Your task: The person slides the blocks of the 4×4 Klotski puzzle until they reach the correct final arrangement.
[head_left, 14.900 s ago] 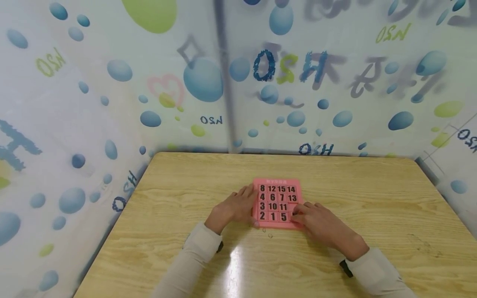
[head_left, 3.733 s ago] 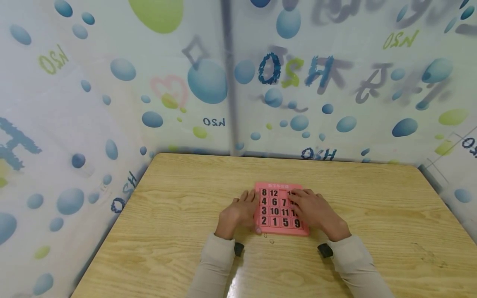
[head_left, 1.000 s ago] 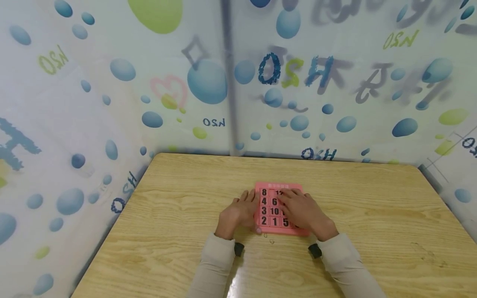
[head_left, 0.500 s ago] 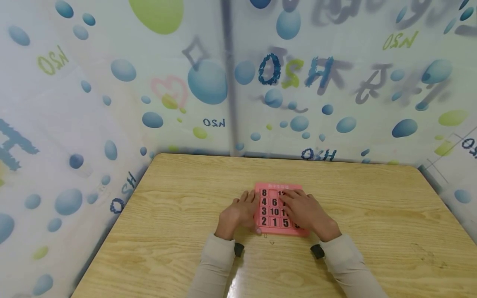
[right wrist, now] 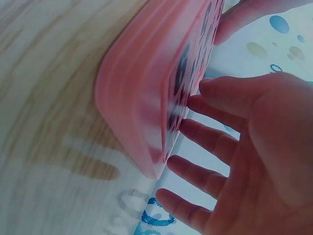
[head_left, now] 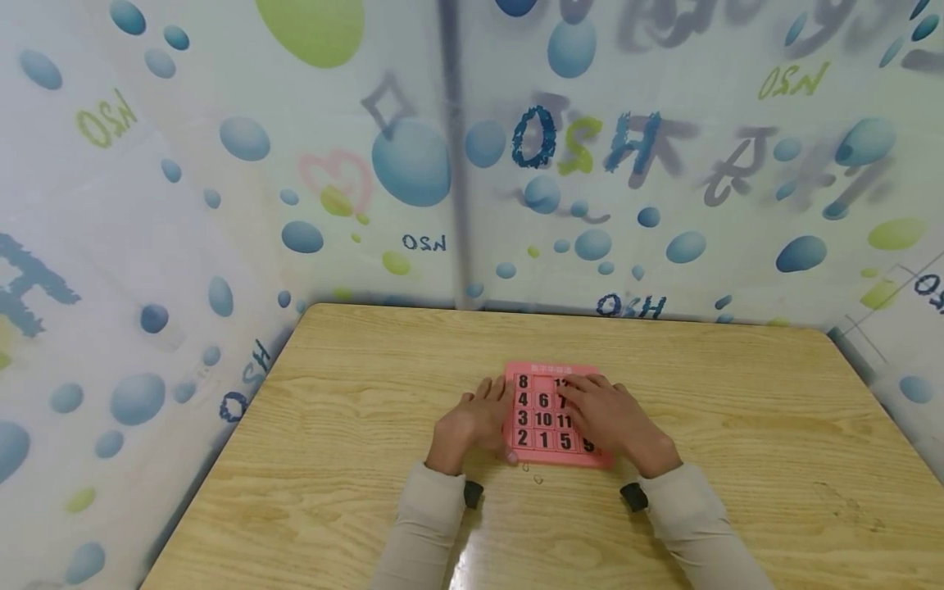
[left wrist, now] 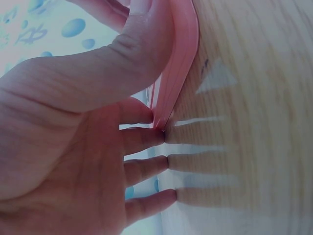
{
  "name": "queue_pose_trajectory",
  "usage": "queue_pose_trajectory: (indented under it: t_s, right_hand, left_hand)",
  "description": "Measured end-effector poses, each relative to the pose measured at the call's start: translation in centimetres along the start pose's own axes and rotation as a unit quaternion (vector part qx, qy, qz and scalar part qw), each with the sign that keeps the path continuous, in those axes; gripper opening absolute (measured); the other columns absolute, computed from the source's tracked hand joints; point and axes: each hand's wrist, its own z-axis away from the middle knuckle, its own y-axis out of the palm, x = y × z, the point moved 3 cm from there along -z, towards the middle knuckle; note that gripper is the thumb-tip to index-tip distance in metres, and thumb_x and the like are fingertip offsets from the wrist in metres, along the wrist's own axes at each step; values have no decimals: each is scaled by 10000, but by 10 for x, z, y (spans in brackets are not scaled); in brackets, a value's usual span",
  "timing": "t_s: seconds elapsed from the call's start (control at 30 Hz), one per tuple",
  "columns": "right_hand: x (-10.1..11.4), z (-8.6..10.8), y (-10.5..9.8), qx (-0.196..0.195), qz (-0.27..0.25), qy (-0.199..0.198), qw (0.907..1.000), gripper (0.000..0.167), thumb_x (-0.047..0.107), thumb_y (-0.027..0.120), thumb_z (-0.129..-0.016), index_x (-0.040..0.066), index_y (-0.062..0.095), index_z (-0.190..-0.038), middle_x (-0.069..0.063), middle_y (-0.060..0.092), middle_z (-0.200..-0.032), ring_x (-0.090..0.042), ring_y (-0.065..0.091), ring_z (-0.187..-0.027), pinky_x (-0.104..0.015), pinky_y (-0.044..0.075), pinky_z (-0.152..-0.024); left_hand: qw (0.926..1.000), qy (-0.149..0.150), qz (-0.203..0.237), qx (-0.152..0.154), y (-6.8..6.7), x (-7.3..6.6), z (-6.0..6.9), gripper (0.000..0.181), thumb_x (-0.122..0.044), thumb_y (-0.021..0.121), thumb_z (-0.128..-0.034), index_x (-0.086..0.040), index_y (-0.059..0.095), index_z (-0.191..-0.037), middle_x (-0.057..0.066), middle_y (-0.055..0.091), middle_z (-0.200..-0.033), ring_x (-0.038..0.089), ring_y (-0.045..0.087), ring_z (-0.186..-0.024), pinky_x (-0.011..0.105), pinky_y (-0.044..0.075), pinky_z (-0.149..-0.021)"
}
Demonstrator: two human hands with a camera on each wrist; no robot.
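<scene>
A pink sliding number puzzle (head_left: 553, 459) lies flat on the table, its black-numbered tiles facing up. My left hand (head_left: 475, 418) holds its left side, the thumb bent against the near-left corner; in the left wrist view, the other fingers reach along the frame's edge (left wrist: 183, 58) and touch the wood. Over the right columns lies my right hand (head_left: 608, 414), fingertips on the 12 tile (head_left: 560, 383) in the top row. Between that tile and the 8 is the bare slot. Several right-hand tiles are covered. In the right wrist view, the fingers are spread and fairly straight.
The wooden table (head_left: 369, 369) reaches a patterned wall sheet (head_left: 354, 270) at the back and left. Small marks show on the wood just in front of the puzzle. A dark wrist device (head_left: 633, 496) sits at the right sleeve cuff.
The bare slot was in the third row at first, then in the top row's third column; now it is in the second, the 12 having slid right. My right hand has shifted slightly right.
</scene>
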Motion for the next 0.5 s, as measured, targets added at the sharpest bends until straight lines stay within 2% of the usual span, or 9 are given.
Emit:
queue_pose_trajectory:
  t_s: [0.2,0.5]
  right_hand:
    - [8,-4,-3,-156,100,-201,9996,397,248,565,-1014,98,593,-1380,-148,516,-1459,-376,474,-1328,-619,446,-991]
    - [25,-15,5,-19,96,-358,9993,452,258,554,-1017,118,526,-1446,-139,474,-1499,-366,443,-1366,-608,410,-1054]
  left_hand:
    - [10000,0,-21,37,-1,0,1,1174,-413,850,-744,-115,113,-1607,79,54,-1678,262,43,-1545,463,161,-1236]
    - [9998,22,-170,53,-1,-1,1,1157,-438,836,-754,-112,125,-1606,79,65,-1677,264,56,-1544,469,178,-1232]
